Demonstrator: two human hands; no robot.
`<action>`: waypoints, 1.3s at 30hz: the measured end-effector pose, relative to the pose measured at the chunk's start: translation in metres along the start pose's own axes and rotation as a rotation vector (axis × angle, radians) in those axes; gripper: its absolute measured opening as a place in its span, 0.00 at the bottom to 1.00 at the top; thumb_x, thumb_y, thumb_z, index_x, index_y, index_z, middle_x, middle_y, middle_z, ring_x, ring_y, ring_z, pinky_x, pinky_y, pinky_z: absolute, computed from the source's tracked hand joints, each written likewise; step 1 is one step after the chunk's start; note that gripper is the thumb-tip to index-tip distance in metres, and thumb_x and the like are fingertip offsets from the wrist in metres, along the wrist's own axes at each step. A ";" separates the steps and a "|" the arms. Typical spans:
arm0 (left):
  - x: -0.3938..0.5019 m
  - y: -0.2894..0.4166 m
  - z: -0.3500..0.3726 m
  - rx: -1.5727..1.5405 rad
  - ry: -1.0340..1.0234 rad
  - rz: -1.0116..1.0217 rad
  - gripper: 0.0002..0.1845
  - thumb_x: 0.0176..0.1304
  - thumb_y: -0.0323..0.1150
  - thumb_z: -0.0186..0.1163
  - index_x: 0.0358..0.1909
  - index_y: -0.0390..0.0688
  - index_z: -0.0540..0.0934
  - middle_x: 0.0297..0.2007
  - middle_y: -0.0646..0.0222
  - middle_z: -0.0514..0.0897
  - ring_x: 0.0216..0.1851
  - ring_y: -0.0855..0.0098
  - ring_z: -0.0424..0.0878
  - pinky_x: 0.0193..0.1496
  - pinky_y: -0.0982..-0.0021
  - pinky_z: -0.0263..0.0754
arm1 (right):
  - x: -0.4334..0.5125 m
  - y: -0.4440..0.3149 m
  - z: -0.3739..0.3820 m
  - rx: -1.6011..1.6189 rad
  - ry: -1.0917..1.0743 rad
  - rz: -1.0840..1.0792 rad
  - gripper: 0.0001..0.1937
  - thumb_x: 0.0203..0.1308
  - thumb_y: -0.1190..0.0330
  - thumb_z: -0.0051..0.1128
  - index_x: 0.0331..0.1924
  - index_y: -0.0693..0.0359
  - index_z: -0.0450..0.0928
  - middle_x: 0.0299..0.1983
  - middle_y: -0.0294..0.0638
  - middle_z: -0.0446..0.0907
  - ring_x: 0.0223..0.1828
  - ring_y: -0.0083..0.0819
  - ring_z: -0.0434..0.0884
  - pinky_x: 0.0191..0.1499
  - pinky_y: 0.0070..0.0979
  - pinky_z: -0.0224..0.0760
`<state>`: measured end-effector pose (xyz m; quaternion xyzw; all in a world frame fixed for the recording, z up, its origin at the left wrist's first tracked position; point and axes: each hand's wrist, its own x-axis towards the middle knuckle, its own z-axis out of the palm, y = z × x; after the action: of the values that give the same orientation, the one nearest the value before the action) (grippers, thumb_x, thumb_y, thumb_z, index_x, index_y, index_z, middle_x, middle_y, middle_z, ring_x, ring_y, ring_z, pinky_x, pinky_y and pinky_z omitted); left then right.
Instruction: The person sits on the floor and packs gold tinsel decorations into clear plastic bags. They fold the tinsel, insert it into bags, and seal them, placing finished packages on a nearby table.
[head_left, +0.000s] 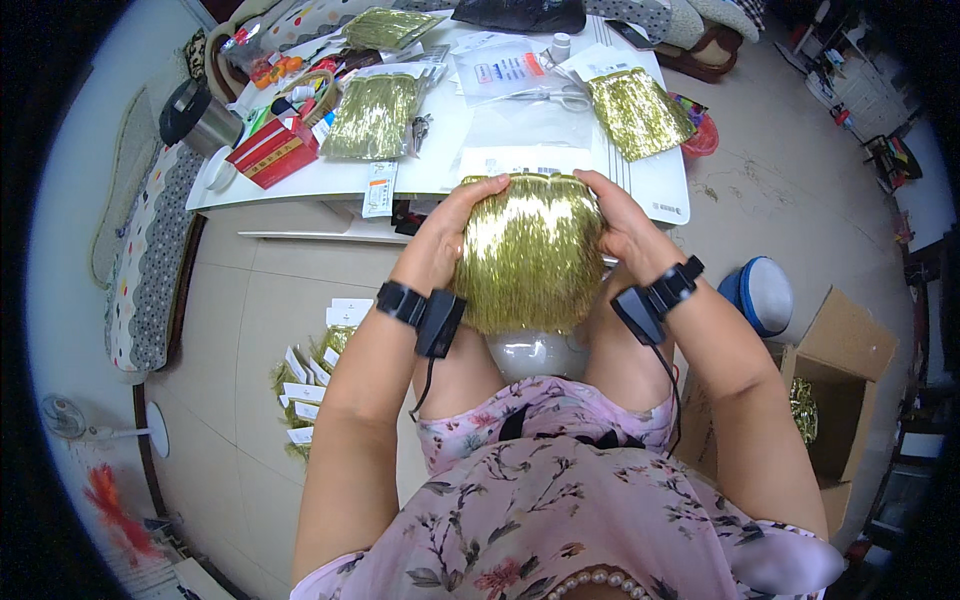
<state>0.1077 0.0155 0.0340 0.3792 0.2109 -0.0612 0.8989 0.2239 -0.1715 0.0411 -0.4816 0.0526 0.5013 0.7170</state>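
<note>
A bundle of gold metallic tinsel fringe (531, 255) hangs between my hands, in front of the table's near edge and above my lap. My left hand (459, 217) grips its left upper side, the thumb on the top band. On the right upper side, my right hand (616, 217) holds it the same way. Just beyond lie clear plastic bags (525, 127) and a pair of scissors (566, 97). More gold fringe (641, 112) lies at the table's right, and a bagged gold fringe (373, 116) at the left.
The white table (431, 178) also carries a red box (274, 154), a metal kettle (199, 116) and a basket (322, 94). Carded fringe packs (304, 391) lie on the floor at left. An open cardboard box (844, 337) and a blue-and-white round container (766, 296) stand at right.
</note>
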 end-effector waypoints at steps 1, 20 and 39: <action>-0.014 -0.008 0.008 0.011 -0.012 0.044 0.14 0.62 0.36 0.62 0.43 0.36 0.80 0.37 0.63 0.85 0.34 0.70 0.86 0.37 0.68 0.84 | -0.019 0.002 -0.001 -0.013 0.002 -0.018 0.19 0.66 0.59 0.48 0.49 0.68 0.74 0.42 0.47 0.82 0.40 0.34 0.83 0.46 0.34 0.79; -0.175 -0.177 0.023 0.249 0.394 0.206 0.45 0.51 0.42 0.72 0.64 0.33 0.58 0.55 0.52 0.73 0.58 0.61 0.72 0.60 0.66 0.67 | -0.158 0.144 -0.035 -0.115 -0.046 -0.146 0.18 0.68 0.65 0.48 0.58 0.65 0.68 0.49 0.42 0.77 0.47 0.25 0.78 0.49 0.24 0.74; -0.147 -0.139 -0.004 1.008 0.521 0.425 0.46 0.45 0.50 0.73 0.61 0.31 0.66 0.56 0.49 0.69 0.59 0.57 0.67 0.60 0.60 0.65 | -0.124 0.141 -0.044 -0.078 0.040 -0.154 0.18 0.66 0.67 0.48 0.57 0.65 0.69 0.49 0.43 0.78 0.47 0.25 0.79 0.49 0.23 0.75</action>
<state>-0.0637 -0.0875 0.0028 0.7947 0.2888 0.1224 0.5196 0.0722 -0.2829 -0.0030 -0.5217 0.0098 0.4366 0.7329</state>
